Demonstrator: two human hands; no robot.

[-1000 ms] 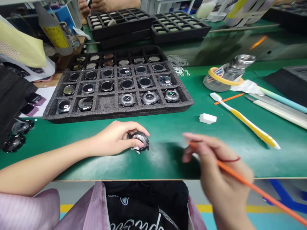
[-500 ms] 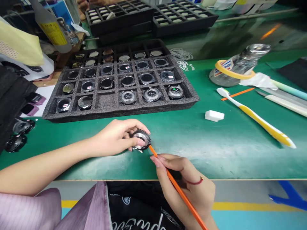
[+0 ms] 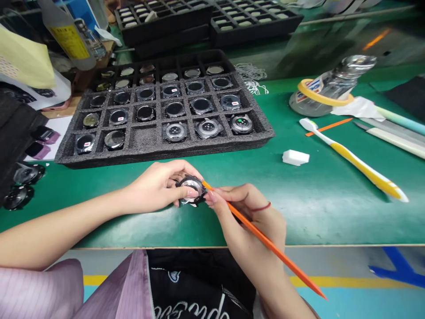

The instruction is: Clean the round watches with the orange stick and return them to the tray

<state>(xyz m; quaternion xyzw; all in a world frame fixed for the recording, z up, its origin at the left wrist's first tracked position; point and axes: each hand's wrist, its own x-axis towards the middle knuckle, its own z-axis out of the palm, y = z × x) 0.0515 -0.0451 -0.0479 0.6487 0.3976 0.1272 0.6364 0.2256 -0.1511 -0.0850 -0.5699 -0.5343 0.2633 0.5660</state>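
My left hand [image 3: 169,184] grips a round watch case [image 3: 192,182] just above the green bench, thumb across its silver-and-black back. Between the thumb and fingers of my right hand [image 3: 245,208] is a long orange stick [image 3: 265,239], pointed at its far end. Its working tip meets the right edge of the watch case, near my left fingertips. Beyond both hands lies a dark foam tray [image 3: 159,155] with watch cases in most compartments; one front compartment holds nothing. Three watches in the front row lie back side up, and one of them shows a green light.
To the right are a toothbrush [image 3: 358,164], a white block [image 3: 295,157], a second orange stick [image 3: 341,125], a knife [image 3: 395,144] and a glass bottle [image 3: 325,91] with a yellow ring. More trays [image 3: 255,33] stand behind. Watches [image 3: 19,196] and a plastic bottle [image 3: 71,40] are at left.
My right hand has moved up and closer to the watch case. The orange stick now lies at a flatter angle, its tip higher on the case's right edge. My left hand keeps its grip.
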